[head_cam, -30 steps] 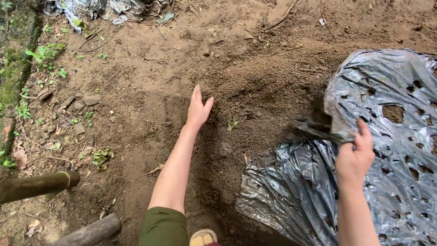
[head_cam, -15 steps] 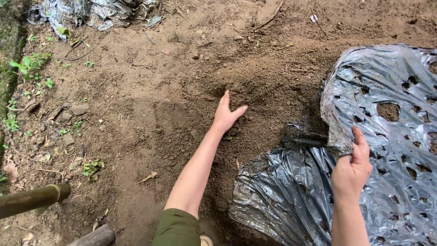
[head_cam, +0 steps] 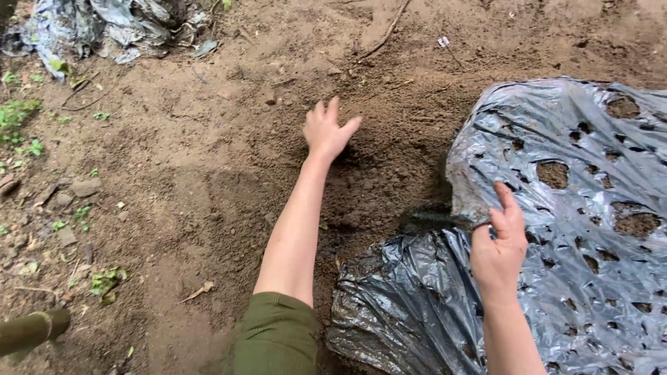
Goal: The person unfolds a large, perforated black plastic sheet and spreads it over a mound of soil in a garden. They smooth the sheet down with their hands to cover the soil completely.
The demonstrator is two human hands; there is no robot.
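Reaching forward over the bare ground, the left hand lay flat on the loose brown soil, palm down, its fingers spread wide and closed on nothing. The arm stretched out from a green sleeve at the bottom edge of the view. Just to the right of that hand the earth looked darker and freshly turned, dipping toward the edge of a black plastic sheet. This sheet covered the ground on the right side, wrinkled, shiny and punched with many round holes through which soil showed. The right hand rested on the sheet near its torn inner edge, fingers loosely curled against the plastic; whether they pinched a fold of it could not be told. Another crumpled piece of grey plastic lay at the far upper left, well apart from both hands. Small green weeds and stones dotted the left side, and a bamboo pole end showed at the lower left corner.
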